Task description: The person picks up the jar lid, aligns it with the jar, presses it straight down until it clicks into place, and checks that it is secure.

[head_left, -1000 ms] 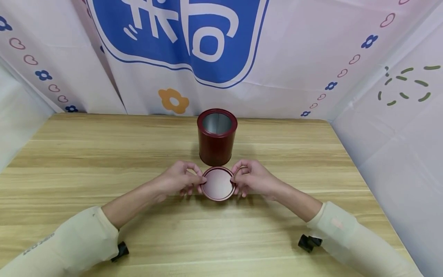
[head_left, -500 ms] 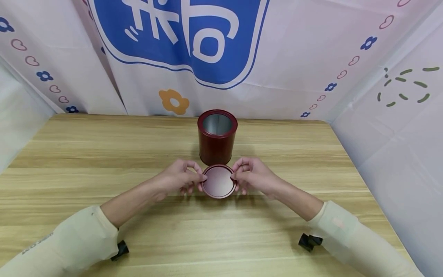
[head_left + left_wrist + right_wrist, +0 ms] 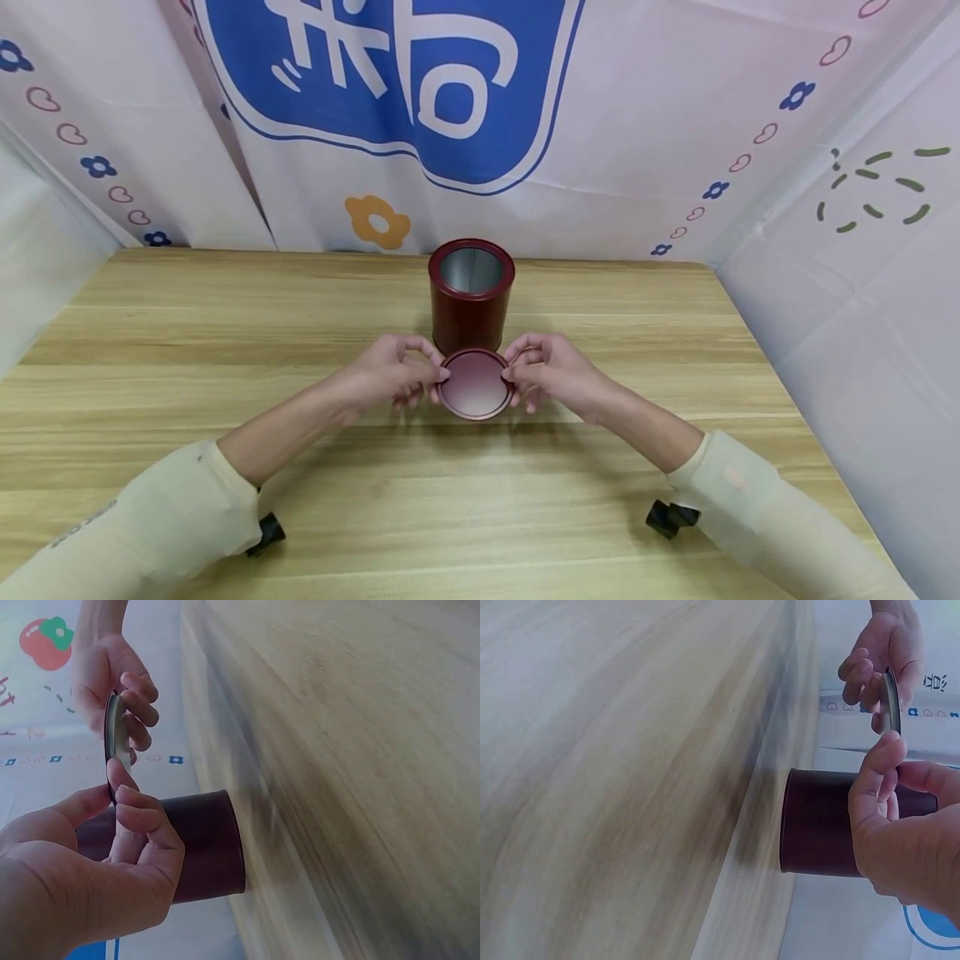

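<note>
A round dark red lid [image 3: 476, 385] is held above the table by both hands, one at each side. My left hand [image 3: 397, 371] pinches its left edge between thumb and fingers; my right hand [image 3: 551, 375] pinches the right edge the same way. Just behind the lid stands an upright dark red tin can [image 3: 468, 321], its top open and its silvery inside showing. In the head view the lid overlaps the can's lower front. Both wrist views show the lid [image 3: 116, 735] edge-on between the hands, with the can [image 3: 821, 821] beyond.
The wood-grain table [image 3: 465, 508] runs back to a white printed cloth [image 3: 637, 142] hanging behind the can. Another white cloth [image 3: 862, 292] borders the right side. A small black object [image 3: 671, 518] shows by the right sleeve.
Both hands have moved the lid a little away from me and up, toward the can, so it now overlaps the can's base in the head view. The can has stayed put.
</note>
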The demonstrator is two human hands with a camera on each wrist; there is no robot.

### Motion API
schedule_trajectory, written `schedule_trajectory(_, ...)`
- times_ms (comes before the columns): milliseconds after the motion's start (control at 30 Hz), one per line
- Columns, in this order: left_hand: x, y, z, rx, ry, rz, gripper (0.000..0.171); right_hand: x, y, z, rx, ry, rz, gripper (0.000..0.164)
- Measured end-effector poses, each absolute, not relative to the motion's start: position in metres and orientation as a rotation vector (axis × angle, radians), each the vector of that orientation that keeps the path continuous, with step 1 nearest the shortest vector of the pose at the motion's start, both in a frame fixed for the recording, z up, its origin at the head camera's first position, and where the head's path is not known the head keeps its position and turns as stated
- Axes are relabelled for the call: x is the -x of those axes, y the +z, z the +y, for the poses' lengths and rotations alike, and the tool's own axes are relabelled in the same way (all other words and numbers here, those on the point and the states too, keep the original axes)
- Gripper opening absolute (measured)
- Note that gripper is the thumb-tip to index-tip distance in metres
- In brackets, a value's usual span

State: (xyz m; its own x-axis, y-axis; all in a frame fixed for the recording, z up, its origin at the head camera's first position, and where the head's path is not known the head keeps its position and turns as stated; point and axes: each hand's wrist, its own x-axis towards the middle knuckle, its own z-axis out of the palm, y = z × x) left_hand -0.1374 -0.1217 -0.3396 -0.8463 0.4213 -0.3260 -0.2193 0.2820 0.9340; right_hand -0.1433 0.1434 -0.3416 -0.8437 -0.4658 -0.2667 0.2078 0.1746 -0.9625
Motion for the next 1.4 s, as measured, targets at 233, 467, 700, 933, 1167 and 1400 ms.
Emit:
schedule_trajectory(233, 0.138, -0.336, -0.121, -0.174, 1.614, 2.039, 0.015, 0.146, -0.342, 0.144, 0.279, -1.737, 1.947, 0.017)
schedule_trajectory(467, 0.139, -0.335, -0.120, -0.167, 1.634, 2.033, 0.017, 0.147, -0.340, 0.144, 0.278, -1.748, 1.951, 0.020)
schedule_trajectory(700, 0.141, -0.333, -0.118, -0.183, 1.648, 2.037, 0.016, 0.148, -0.338, 0.146, 0.279, -1.761, 1.952, 0.020)
schedule_trajectory(933, 0.143, -0.331, -0.117, -0.189, 1.649, 2.050, 0.017, 0.149, -0.334, 0.147, 0.278, -1.780, 1.943, 0.021)
schedule_trajectory(1167, 0.143, -0.325, -0.116, -0.219, 1.684, 2.037, 0.015, 0.150, -0.328, 0.148, 0.272, -1.811, 1.912, 0.020)
schedule_trajectory(1400, 0.145, -0.321, -0.117, -0.232, 1.686, 2.055, 0.015, 0.151, -0.326, 0.148, 0.290, -1.830, 1.900, 0.018)
